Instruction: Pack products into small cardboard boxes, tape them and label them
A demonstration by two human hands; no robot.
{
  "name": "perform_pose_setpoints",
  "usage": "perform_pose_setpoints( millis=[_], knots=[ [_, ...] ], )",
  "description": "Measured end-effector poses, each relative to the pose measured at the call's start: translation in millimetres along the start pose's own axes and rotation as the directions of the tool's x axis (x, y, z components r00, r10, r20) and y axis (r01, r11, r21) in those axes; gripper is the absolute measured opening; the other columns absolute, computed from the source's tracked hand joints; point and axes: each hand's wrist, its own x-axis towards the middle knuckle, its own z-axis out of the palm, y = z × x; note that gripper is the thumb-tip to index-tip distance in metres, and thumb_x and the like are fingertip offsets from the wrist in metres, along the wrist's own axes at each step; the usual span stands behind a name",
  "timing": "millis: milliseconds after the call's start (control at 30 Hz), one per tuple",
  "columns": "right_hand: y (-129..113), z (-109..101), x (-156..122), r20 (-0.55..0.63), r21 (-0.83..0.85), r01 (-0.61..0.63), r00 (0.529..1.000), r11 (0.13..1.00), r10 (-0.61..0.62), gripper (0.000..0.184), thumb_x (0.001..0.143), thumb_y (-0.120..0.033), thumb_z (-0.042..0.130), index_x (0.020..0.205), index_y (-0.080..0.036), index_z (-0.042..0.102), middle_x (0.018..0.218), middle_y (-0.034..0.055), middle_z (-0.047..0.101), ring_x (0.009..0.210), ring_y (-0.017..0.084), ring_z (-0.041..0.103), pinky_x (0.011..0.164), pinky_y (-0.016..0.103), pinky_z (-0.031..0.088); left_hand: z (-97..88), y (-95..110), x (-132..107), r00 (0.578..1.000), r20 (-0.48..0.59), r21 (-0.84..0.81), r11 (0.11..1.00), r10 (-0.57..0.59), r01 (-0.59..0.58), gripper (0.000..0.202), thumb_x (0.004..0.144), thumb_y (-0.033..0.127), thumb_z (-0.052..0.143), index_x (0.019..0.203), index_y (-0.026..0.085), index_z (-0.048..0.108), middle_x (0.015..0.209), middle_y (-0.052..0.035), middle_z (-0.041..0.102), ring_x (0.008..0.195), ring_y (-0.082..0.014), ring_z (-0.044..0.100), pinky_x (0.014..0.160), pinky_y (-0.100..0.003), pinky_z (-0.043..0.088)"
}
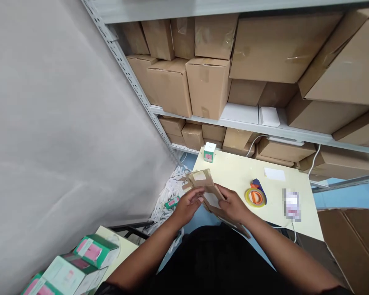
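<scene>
flat carton [203,186] | brown, taped, seemingly unfolded | left hand [187,205], right hand [233,205] gripping

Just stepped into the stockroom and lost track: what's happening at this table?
A person holds a flattened brown cardboard box in both hands, left hand and right hand, over the near edge of a pale yellow table. On the table lie an orange tape dispenser and a small green-and-white carton. Brown boxes fill the shelves behind.

Bare forearms, black clothing, no gloves
</scene>
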Motion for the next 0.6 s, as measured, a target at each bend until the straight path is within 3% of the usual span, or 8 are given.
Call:
perform_pose_setpoints(
  millis=[67,100,167,267,367,467,533,600],
  knots=[
    [2,-40,1,0.029,0.073,-0.07,0.997,0.995,0.068,0.062,0.081,-0.021,0.057,0.142,-0.03,0.063,0.138,-0.0012,0.067,0.129,0.029,0.061,0.113,0.046,0.044,-7.3,-8,15,0.976,-0.21,0.28,0.96,0.062,-0.001,0.045,0.087,0.041,0.069,0.129,0.025,0.065,0.147,-0.0115,0.055,0.142,-0.0312,0.047,0.117,-0.05,0.042],
    [5,-58,0,0.035,0.112,-0.105,0.994,0.988,0.102,0.06,0.081,-0.023,0.059,0.141,-0.029,0.064,0.134,-0.0007,0.07,0.125,0.03,0.063,0.109,0.044,0.048,-11.7,-15,22,0.939,-0.337,0.356,0.933,0.072,0.057,0.052,0.086,0.037,0.07,0.135,0.025,0.06,0.152,-0.0118,0.05,0.146,-0.0308,0.042,0.118,-0.049,0.041],
    [11,-91,-2,0.051,0.183,-0.167,0.986,0.969,0.16,0.059,0.08,-0.027,0.066,0.139,-0.027,0.065,0.129,0.0008,0.073,0.119,0.031,0.066,0.103,0.043,0.052,-20.2,-29,35,0.896,-0.442,0.353,0.909,-0.046,0.221,0.068,0.086,0.031,0.065,0.15,0.027,0.043,0.158,-0.0121,0.043,0.146,-0.0285,0.043,0.113,-0.044,0.046],
    [21,-129,-4,0.071,0.26,-0.228,0.973,0.938,0.217,0.054,0.078,-0.033,0.073,0.132,-0.025,0.07,0.121,0.0029,0.076,0.11,0.031,0.07,0.096,0.042,0.055,-27.7,-45,50,0.916,-0.334,0.205,0.931,-0.222,0.301,0.08,0.083,0.026,0.063,0.157,0.03,0.031,0.161,-0.0118,0.041,0.135,-0.0248,0.055,0.101,-0.037,0.053],
    [28,-152,-2,0.027,0.288,-0.242,0.969,0.926,0.245,0.053,0.077,-0.035,0.076,0.128,-0.023,0.07,0.114,0.0046,0.077,0.099,0.029,0.073,0.087,0.04,0.057,-29.7,-45,61,0.927,-0.313,-0.046,0.978,-0.209,0.205,0.089,0.071,0.026,0.072,0.153,0.028,0.037,0.152,-0.0123,0.053,0.118,-0.0238,0.065,0.093,-0.036,0.056],
    [35,-159,3,-0.075,0.254,-0.216,0.967,0.943,0.242,0.049,0.076,-0.031,0.074,0.124,-0.021,0.071,0.106,0.0047,0.078,0.094,0.027,0.073,0.081,0.036,0.057,-31.1,-37,71,0.946,-0.274,-0.247,0.963,-0.172,0.103,0.065,0.064,0.026,0.078,0.127,0.018,0.061,0.12,-0.0102,0.073,0.101,-0.0242,0.071,0.088,-0.036,0.055],
    [44,-155,5,-0.192,0.167,-0.201,0.954,0.965,0.232,0.038,0.074,-0.026,0.07,0.111,-0.02,0.074,0.098,0.0039,0.079,0.091,0.026,0.072,0.079,0.035,0.057,-32.3,-33,77,0.949,-0.269,-0.272,0.958,-0.163,0.087,0.045,0.064,0.026,0.078,0.107,0.016,0.068,0.103,-0.0077,0.077,0.094,-0.0242,0.071,0.087,-0.036,0.054],
    [57,-145,6,-0.321,0.05,-0.199,0.925,0.979,0.205,0.028,0.072,-0.024,0.066,0.098,-0.021,0.075,0.094,0.0036,0.078,0.092,0.026,0.072,0.083,0.036,0.056,-33.2,-35,83,0.937,-0.322,-0.235,0.97,-0.133,0.057,0.035,0.067,0.027,0.077,0.1,0.017,0.067,0.1,-0.0058,0.077,0.095,-0.0236,0.071,0.09,-0.036,0.053]
  ],
)
